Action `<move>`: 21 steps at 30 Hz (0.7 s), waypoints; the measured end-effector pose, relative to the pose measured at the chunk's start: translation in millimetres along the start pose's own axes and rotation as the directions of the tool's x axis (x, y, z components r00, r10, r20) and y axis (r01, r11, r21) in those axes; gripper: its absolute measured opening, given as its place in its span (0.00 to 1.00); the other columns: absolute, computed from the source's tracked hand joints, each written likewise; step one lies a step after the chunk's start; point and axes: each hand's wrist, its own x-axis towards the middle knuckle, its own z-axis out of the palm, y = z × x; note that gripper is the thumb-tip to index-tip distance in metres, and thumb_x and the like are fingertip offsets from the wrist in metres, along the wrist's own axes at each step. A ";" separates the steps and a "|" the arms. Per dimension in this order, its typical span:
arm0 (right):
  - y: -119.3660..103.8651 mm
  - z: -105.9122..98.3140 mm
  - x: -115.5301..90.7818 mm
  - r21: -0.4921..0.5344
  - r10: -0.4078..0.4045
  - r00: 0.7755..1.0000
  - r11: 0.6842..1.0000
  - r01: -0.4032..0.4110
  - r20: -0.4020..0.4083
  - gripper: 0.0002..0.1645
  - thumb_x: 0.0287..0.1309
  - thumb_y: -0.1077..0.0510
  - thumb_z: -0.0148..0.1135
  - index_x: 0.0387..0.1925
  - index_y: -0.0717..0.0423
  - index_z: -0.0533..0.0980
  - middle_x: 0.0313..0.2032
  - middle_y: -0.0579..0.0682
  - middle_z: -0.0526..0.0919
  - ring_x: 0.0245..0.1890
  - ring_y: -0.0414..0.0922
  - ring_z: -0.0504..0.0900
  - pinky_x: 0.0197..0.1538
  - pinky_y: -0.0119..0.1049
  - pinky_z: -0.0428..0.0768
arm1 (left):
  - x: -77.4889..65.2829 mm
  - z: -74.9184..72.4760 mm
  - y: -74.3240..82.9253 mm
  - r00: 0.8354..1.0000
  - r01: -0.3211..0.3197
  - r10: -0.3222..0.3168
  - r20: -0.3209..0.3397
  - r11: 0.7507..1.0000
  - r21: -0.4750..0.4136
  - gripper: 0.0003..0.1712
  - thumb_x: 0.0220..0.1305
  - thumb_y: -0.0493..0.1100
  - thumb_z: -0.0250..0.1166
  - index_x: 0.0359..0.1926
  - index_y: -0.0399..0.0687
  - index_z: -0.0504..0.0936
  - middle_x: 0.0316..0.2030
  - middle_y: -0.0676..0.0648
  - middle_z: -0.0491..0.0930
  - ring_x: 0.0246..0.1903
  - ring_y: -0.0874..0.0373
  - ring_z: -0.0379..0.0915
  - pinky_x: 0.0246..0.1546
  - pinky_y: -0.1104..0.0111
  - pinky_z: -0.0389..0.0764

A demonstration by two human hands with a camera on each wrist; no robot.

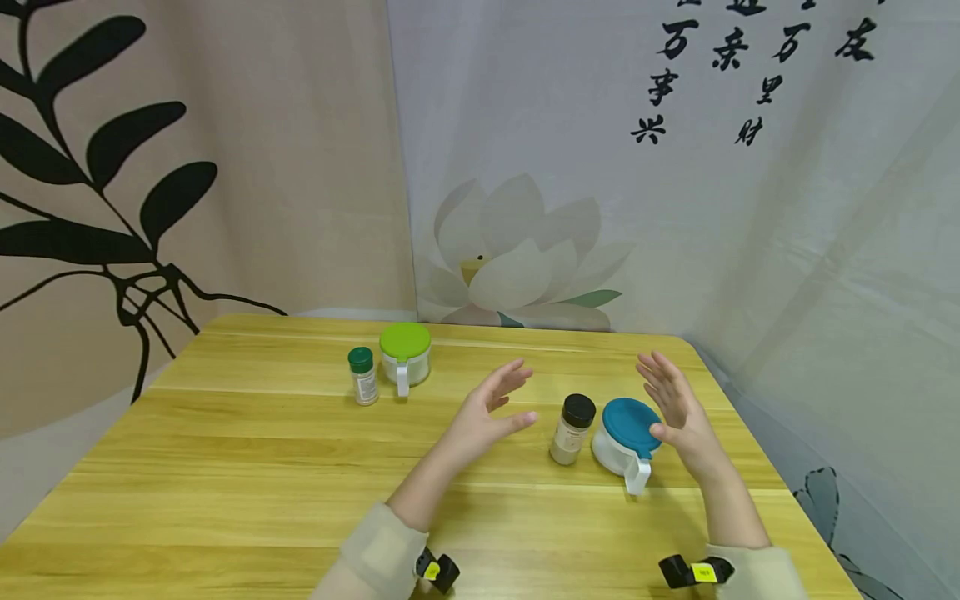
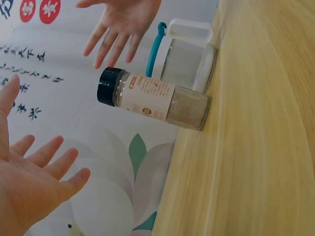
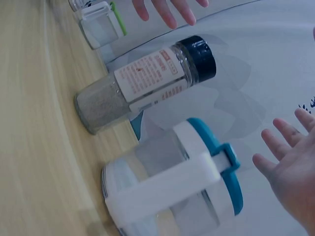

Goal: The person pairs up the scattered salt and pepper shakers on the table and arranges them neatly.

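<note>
Between my two raised hands stand a black-capped spice jar and a clear seasoning pot with a blue lid and white handle. The left hand, fingers extended and thumb apart, is to the left of the spice jar and holds nothing. My right hand is beside the pot's right side, its fingers straight and its palm facing inward; the thumb overlaps the lid's edge in the head view. In the right wrist view the jar shows a pale printed label and greyish powder inside.
Farther back on the wooden table stand a small green-capped jar and a seasoning pot with a lime-green lid. Behind the table hangs a pale cloth with a lotus print and black characters.
</note>
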 end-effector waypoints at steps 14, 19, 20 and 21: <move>-4.7 15.1 10.9 -0.011 -0.016 1.000 1.000 0.016 -0.011 0.55 0.58 0.53 0.67 0.73 0.64 0.43 0.71 0.64 0.49 0.70 0.51 0.52 0.69 0.35 0.53 | -8.0 -13.1 8.7 1.000 -0.008 0.008 -0.010 1.000 0.016 0.42 0.62 0.36 0.66 0.72 0.41 0.56 0.67 0.40 0.63 0.66 0.46 0.57 0.65 0.50 0.57; -7.1 20.1 14.5 -0.003 -0.022 1.000 1.000 0.022 -0.014 0.56 0.57 0.53 0.68 0.73 0.66 0.42 0.71 0.65 0.49 0.70 0.52 0.52 0.69 0.35 0.54 | -6.6 -18.7 -3.7 1.000 -0.008 0.008 -0.013 1.000 0.011 0.42 0.62 0.37 0.66 0.72 0.44 0.55 0.67 0.42 0.63 0.67 0.48 0.56 0.65 0.51 0.57; -7.5 20.9 15.1 -0.002 -0.019 1.000 1.000 0.019 -0.016 0.56 0.57 0.53 0.68 0.73 0.65 0.43 0.71 0.65 0.49 0.70 0.52 0.52 0.69 0.35 0.54 | -6.0 -19.7 -8.1 1.000 -0.010 0.011 -0.016 1.000 0.010 0.42 0.62 0.38 0.66 0.73 0.45 0.55 0.67 0.43 0.63 0.67 0.49 0.56 0.65 0.51 0.56; -7.9 21.6 15.8 -0.002 -0.016 1.000 1.000 0.016 -0.018 0.56 0.57 0.53 0.68 0.73 0.65 0.43 0.71 0.64 0.49 0.70 0.52 0.52 0.68 0.35 0.54 | -5.5 -20.9 -12.7 1.000 -0.013 0.013 -0.020 1.000 0.010 0.43 0.62 0.38 0.67 0.73 0.46 0.55 0.68 0.43 0.63 0.67 0.49 0.56 0.65 0.51 0.56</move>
